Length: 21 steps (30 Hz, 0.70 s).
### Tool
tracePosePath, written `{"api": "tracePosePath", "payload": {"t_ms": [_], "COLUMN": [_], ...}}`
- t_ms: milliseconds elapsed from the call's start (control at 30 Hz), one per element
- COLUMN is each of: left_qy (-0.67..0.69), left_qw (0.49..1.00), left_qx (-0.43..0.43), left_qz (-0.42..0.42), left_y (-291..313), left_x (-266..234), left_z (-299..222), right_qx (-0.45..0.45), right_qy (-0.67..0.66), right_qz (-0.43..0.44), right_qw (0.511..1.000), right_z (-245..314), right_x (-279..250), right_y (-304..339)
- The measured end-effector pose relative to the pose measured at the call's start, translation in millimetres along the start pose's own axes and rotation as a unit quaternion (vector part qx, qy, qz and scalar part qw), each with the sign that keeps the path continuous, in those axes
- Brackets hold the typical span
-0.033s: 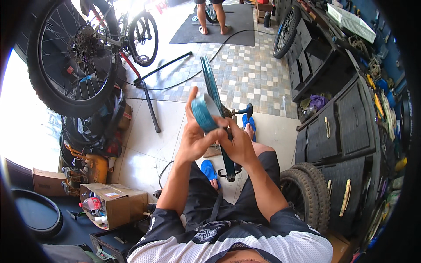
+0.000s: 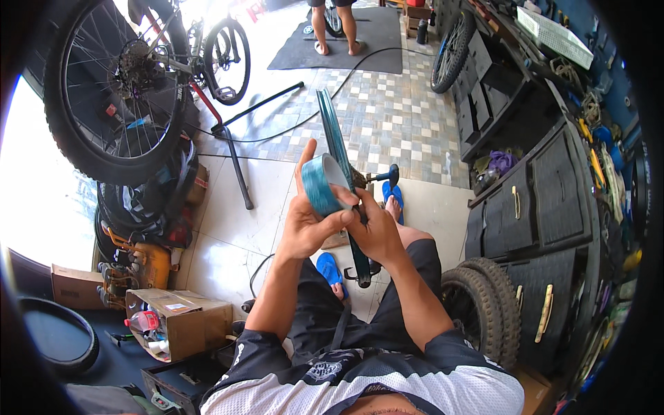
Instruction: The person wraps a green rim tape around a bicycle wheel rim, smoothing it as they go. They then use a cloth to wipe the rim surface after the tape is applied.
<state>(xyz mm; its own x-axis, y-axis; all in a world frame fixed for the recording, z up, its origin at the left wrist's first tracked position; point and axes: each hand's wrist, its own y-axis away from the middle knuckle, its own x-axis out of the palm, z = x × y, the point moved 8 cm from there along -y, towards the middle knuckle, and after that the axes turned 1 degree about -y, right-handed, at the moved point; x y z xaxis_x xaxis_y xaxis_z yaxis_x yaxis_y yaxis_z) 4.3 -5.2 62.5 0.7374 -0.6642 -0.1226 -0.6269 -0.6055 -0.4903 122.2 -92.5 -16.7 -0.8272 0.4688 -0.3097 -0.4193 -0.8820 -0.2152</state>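
A roll of teal tape [image 2: 317,187] is in my left hand [image 2: 303,223], with the index finger standing up beside it and the thumb reaching toward the right hand. Just right of the roll, a bicycle wheel rim [image 2: 333,131] stands nearly edge-on, with tealish tape along its channel. My right hand [image 2: 379,232] is closed at the rim's near part, fingertips pinched close to the left hand's fingers. Those fingertips partly hide what they pinch. Behind the right hand, a tool-like part with a dark blue handle [image 2: 393,175] sticks out to the right.
A bicycle [image 2: 131,76] hangs at the left above a stand leg [image 2: 238,169]. A black hose [image 2: 304,123] crosses the floor. Dark drawers [image 2: 536,200] line the right, with knobby tires [image 2: 487,304] below. An open cardboard box [image 2: 200,325] sits lower left. Another person's legs [image 2: 333,29] stand on a far mat.
The tape roll has turned and shifted slightly downward in my left hand, showing more of its opening. My right hand stays at the rim.
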Motion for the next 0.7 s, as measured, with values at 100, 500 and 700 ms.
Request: {"api": "tracePosePath", "payload": {"t_ms": [100,500,700], "left_qy": [0.117,0.097,0.202], "left_qw": [0.992,0.986,0.954], "left_qx": [-0.046,-0.134,-0.218], "left_qz": [0.018,0.003,-0.033], "left_y": [-12,-125,-168], "left_x": [1,-26,-36], "left_z": [-8,31,51], "right_qx": [-0.014,-0.034,-0.047], "right_qy": [-0.009,-0.005,0.003], "right_qz": [-0.007,-0.029,-0.038], "right_qw": [1.0,0.999,0.998], "right_z": [-6,-13,-11], "right_x": [3,9,8], "right_y": [7,14,20]}}
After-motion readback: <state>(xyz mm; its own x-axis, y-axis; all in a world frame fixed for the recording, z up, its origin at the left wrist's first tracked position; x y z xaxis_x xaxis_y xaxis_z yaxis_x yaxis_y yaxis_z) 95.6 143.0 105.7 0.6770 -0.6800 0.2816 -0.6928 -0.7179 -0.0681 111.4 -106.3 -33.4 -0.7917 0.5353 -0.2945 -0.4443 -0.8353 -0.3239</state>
